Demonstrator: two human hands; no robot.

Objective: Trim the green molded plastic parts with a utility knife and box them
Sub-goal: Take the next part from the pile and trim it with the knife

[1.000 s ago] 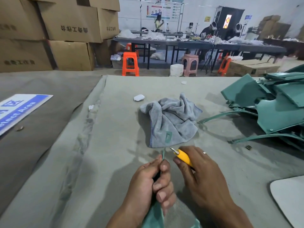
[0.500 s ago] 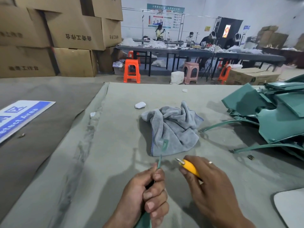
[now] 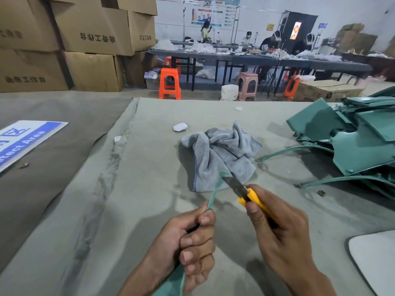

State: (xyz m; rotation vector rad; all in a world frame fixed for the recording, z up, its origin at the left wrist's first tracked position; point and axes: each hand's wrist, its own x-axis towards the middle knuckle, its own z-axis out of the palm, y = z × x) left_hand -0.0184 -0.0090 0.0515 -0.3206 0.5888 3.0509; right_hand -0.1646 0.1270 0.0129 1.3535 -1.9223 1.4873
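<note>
I am looking down at my two hands over the grey table cover (image 3: 149,167). My left hand (image 3: 188,238) is squeezing a thin green plastic part (image 3: 213,193), with all its fingers wrapped around it. The part is sticking up and away from me, toward the grey towel (image 3: 224,154). My right hand (image 3: 277,227) is gripping the yellow utility knife (image 3: 254,200), fingers curled tight around the handle. The blade is out and its tip is touching the top end of the green part, just in front of the towel. A big pile of green parts (image 3: 359,142) is lying to the right of the towel. A small white case (image 3: 180,126) is sitting just behind the towel, to its left.
</note>
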